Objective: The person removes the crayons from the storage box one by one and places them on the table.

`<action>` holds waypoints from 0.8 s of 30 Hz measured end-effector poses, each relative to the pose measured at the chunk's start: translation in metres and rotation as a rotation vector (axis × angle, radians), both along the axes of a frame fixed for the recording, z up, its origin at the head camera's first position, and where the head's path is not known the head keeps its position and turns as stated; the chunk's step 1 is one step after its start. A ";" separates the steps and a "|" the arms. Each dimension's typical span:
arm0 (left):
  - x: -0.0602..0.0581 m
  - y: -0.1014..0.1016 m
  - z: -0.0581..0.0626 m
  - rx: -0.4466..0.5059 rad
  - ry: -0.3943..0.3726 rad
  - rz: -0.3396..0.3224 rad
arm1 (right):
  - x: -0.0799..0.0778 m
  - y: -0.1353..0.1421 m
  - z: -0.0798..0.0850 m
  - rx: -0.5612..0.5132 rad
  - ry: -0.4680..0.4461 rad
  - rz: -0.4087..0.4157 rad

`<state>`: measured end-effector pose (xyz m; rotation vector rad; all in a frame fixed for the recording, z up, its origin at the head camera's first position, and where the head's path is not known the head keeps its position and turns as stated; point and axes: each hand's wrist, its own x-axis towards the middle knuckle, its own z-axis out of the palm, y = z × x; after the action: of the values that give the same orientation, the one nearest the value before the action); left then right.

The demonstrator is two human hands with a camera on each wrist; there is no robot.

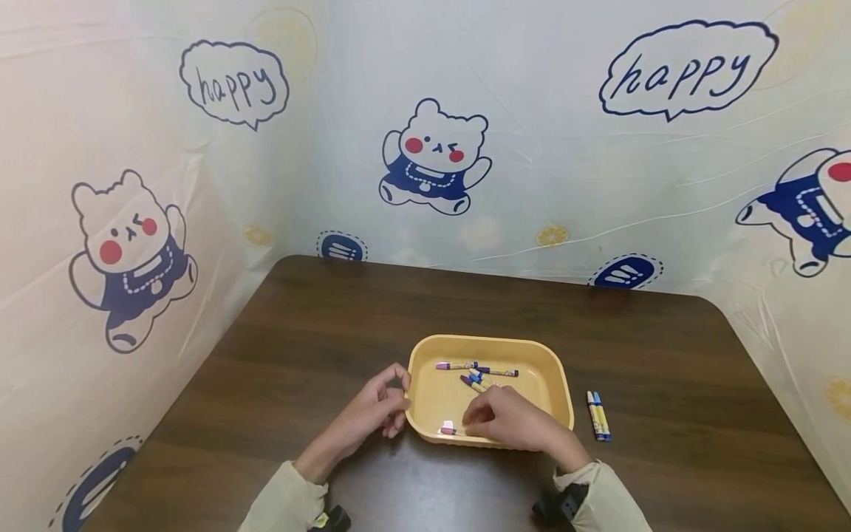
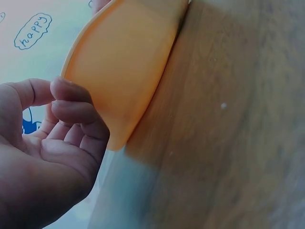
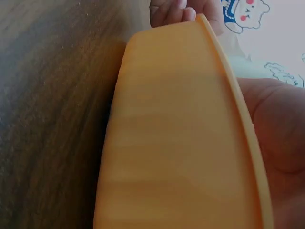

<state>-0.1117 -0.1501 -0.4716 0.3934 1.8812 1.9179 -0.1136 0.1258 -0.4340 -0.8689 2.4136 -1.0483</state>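
Observation:
In the head view a yellow plastic tray (image 1: pixel 425 347) stands on the table with several crayons inside. My left hand (image 1: pixel 375 406) is at the tray's left end, thumb and fingers bent at the rim; the left wrist view shows the fingertips against the yellow wall. Reaching over the near side, my right hand (image 1: pixel 508 420) has bent fingertips down in the tray, pinching a pink-tipped crayon (image 1: pixel 449 431) whose far end the hand hides. Behind it lie a light purple crayon (image 1: pixel 455 366), a dark blue crayon (image 1: pixel 499 372) and a small crossed group of crayons (image 1: pixel 475 381).
Two crayons (image 1: pixel 598 417), one pinkish and one blue, lie side by side on the brown table (image 1: pixel 319 318), right of the tray. A pale printed curtain (image 1: pixel 532 170) with bears and "happy" bubbles surrounds the table's back and sides.

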 end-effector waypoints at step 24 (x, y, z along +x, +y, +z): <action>0.003 0.004 -0.003 0.000 0.047 0.079 | -0.011 0.026 0.004 -0.078 -0.219 -0.015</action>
<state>-0.1091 -0.1460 -0.4743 0.3724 1.9544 1.9760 -0.1250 0.1519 -0.4297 -0.7208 2.2141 -1.1850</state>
